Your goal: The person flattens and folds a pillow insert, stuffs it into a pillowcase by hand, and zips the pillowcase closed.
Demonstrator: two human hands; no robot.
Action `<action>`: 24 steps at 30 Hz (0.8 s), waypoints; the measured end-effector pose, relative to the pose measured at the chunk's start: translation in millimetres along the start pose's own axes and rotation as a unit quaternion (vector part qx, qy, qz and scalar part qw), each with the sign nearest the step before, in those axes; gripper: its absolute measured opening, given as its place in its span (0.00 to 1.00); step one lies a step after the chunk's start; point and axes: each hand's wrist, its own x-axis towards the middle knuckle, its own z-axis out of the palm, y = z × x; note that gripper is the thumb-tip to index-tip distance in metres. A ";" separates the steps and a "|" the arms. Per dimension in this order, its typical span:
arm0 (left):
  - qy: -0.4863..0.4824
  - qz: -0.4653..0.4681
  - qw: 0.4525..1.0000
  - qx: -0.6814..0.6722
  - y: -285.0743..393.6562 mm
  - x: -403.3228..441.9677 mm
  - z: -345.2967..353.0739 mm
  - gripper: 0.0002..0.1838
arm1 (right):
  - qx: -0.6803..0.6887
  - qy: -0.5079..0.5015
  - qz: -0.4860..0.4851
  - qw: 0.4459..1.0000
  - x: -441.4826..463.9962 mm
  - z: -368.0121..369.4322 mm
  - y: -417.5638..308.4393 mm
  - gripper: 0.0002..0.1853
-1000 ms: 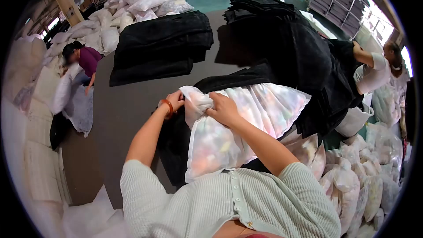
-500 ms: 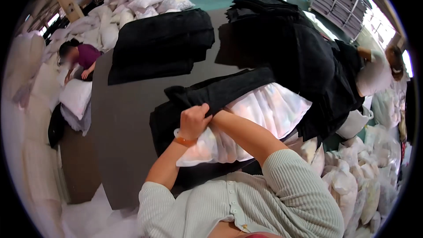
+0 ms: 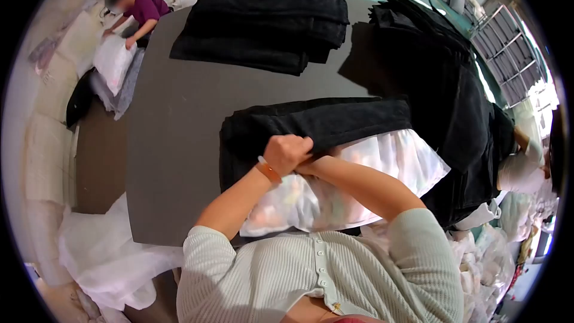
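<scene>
The left hand (image 3: 289, 152), a second ago on the white pillow (image 3: 397, 154), now curls closed on black cloth (image 3: 344, 118); the right hand (image 3: 308, 166), mostly hidden, cannot be read.

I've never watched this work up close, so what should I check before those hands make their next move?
1. Left hand at the black cloth: ok, it is at the lower edge.
2. Right hand gripping firmly: cannot tell, its fingers are largely hidden.
3. Pale stuffed bag fully under the cloth: not ok, much of it shows.
4. Folded black stack out of the way: ok, it lies apart, farther up the table.
5. Co-worker in purple clear of the hands: ok, beyond the table's left edge.
</scene>
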 end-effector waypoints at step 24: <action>-0.364 -0.253 0.896 0.033 -15.4 3.9 -49.6 0.11 | 0.194 0.266 0.148 0.933 -205.5 -141.9 -4.9 0.18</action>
